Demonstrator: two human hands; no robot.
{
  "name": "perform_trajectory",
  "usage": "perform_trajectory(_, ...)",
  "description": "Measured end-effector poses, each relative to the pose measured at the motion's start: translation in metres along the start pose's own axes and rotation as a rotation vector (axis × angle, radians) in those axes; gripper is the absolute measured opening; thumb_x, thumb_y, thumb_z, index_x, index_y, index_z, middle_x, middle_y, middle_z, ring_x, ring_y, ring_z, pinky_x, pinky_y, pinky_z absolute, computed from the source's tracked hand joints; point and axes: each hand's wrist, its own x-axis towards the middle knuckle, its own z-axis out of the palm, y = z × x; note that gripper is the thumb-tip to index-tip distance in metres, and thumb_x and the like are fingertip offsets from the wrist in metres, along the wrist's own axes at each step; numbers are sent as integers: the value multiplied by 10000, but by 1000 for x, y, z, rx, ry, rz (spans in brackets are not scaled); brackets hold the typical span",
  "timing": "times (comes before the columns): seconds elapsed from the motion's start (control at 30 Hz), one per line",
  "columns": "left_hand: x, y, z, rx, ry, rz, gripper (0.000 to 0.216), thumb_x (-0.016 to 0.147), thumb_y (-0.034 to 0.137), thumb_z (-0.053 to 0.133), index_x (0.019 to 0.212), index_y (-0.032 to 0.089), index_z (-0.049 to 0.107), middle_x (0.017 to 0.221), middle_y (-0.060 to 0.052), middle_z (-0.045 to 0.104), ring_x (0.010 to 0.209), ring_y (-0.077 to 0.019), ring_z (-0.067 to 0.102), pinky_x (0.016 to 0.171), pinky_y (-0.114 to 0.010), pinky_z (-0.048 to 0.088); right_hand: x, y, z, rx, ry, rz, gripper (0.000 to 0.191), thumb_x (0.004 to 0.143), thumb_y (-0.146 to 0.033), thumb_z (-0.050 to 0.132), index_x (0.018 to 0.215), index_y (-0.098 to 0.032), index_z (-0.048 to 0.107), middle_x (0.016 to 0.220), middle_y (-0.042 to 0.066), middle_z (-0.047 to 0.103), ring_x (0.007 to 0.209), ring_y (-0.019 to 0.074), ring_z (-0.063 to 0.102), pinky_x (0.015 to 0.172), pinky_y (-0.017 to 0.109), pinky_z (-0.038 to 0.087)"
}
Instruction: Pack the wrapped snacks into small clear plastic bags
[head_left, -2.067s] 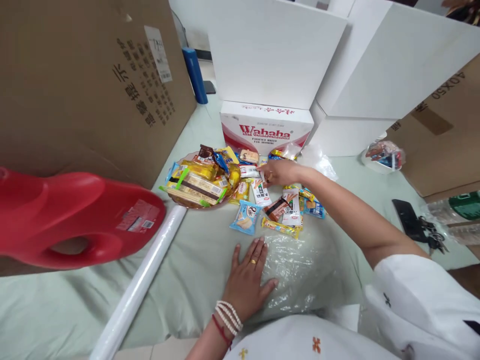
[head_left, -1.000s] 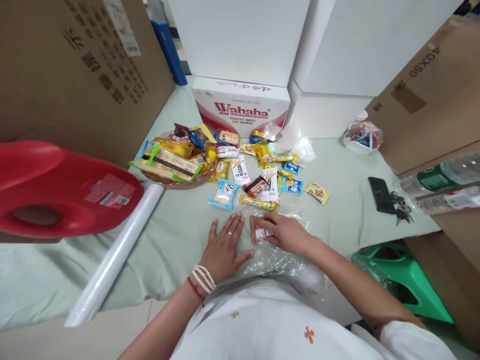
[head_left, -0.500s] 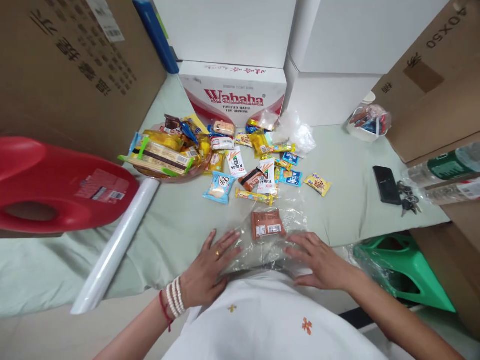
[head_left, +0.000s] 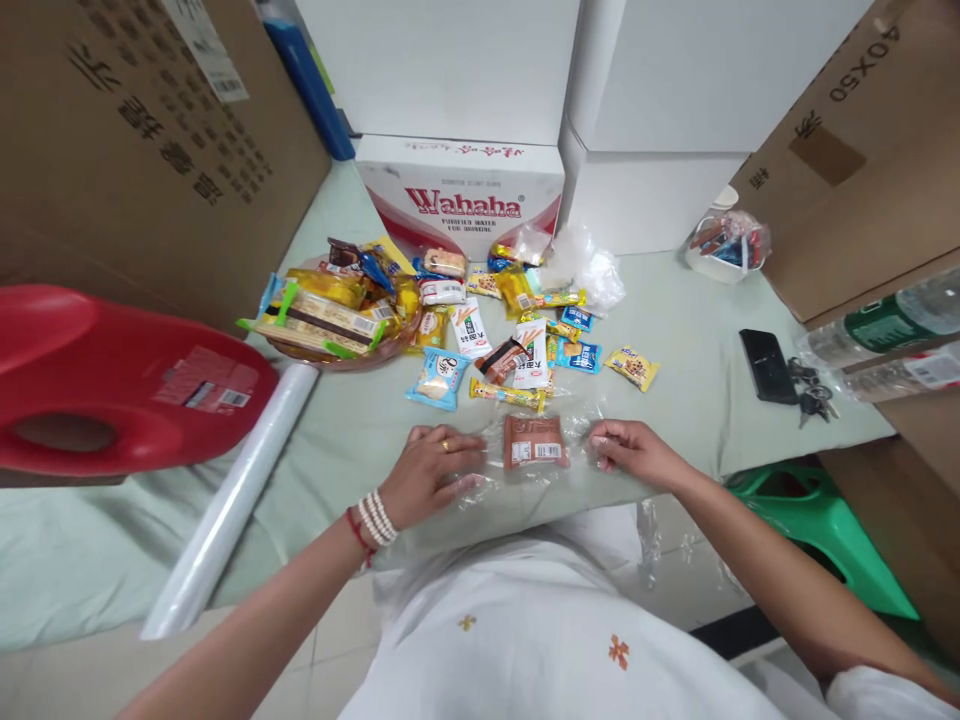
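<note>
A brown snack packet (head_left: 534, 445) lies at the front of the cloth-covered table on a crinkled sheet of clear plastic film (head_left: 491, 480). My left hand (head_left: 435, 470), wearing a ring and a beaded bracelet, grips the film's left side between thumb and fingers. On the other side, my right hand (head_left: 634, 450) has its fingers curled in a pinch on the film's right side. Just beyond the brown packet lie a yellow snack stick (head_left: 508, 394), a blue biscuit packet (head_left: 437, 378), a white packet (head_left: 532, 352) and a yellow cookie packet (head_left: 632, 368).
A snack-filled basket (head_left: 349, 358) stands left of the pile. Further left are a white film roll (head_left: 232, 500) and a red plastic jug (head_left: 187, 380). A Wahaba carton (head_left: 461, 200) closes off the back. On the right lie a phone (head_left: 766, 365), keys (head_left: 814, 390) and bottles (head_left: 892, 325).
Both hands have moved forward and closed from spread fingers onto the film. The film's near edge has come up off my lap toward the brown packet.
</note>
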Motion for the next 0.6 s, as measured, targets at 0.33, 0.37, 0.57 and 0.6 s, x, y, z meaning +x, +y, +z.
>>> perform_trajectory(0.33, 25, 8, 21, -109, 345, -460, 508, 994, 460, 448, 560, 220, 556, 736, -72, 702, 910, -272, 601, 862, -441, 403, 4, 9, -2, 8, 12, 182, 606, 829, -804, 605, 714, -211, 561, 628, -8, 621, 582, 145, 553, 626, 287, 472)
perform_trajectory(0.37, 28, 9, 22, -44, 350, -510, 487, 967, 474, 504, 553, 221, 549, 751, -85, 698, 930, -295, 590, 855, -451, 407, 2, 6, -5, -68, 1, 171, 602, 849, -793, 587, 700, -212, 548, 623, -9, 612, 581, 146, 542, 619, 285, 454)
perform_trajectory(0.57, 42, 10, 31, 74, 495, -636, 420, 865, 451, 642, 1185, 180, 653, 1183, -161, 696, 1111, -369, 593, 913, -488, 453, 18, -37, -20, -779, 247, -103, 423, 1006, -575, 495, 962, -206, 696, 933, 86, 704, 836, 243, 619, 742, 347, 467)
perform_trajectory(0.6, 42, 10, 31, 51, 508, -638, 493, 867, 448, 638, 1274, 172, 607, 1223, -162, 691, 1129, -366, 599, 928, -486, 453, 29, -45, -17, -848, 311, -177, 389, 1017, -528, 496, 1093, -205, 698, 1058, 118, 712, 951, 275, 626, 830, 382, 483)
